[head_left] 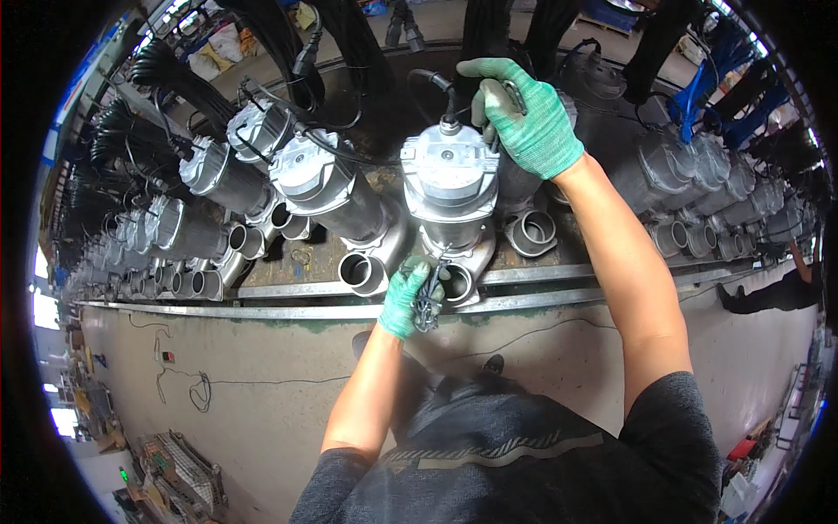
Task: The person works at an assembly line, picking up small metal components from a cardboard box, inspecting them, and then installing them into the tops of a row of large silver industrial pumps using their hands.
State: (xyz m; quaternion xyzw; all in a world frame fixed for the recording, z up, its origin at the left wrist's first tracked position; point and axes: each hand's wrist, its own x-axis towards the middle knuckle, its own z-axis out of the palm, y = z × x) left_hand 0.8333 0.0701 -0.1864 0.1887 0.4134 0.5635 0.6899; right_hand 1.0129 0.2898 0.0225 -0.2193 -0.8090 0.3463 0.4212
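Note:
A silver submersible pump (447, 175) stands upright in front of me, a black cable rising from its top. My left hand (403, 301), in a green glove, is closed on a bunch of small dark, shiny pieces (428, 304) beside the pump's round outlet (456, 284). I cannot make out exactly what the pieces are. Just right of the pump's top, my right hand (531, 127), also gloved in green, is raised with its fingers bent around a short, dark, thin piece (517, 98). Its kind is not clear, and part of it is hidden by the fingers.
More pumps stand in rows, including one on the left (319, 179) and several on the right (690, 170). Black cable bundles (353, 44) hang behind them. A metal rail (305, 312) edges the bench. Thin cable (262, 382) lies on the floor; another person (772, 293) is at far right.

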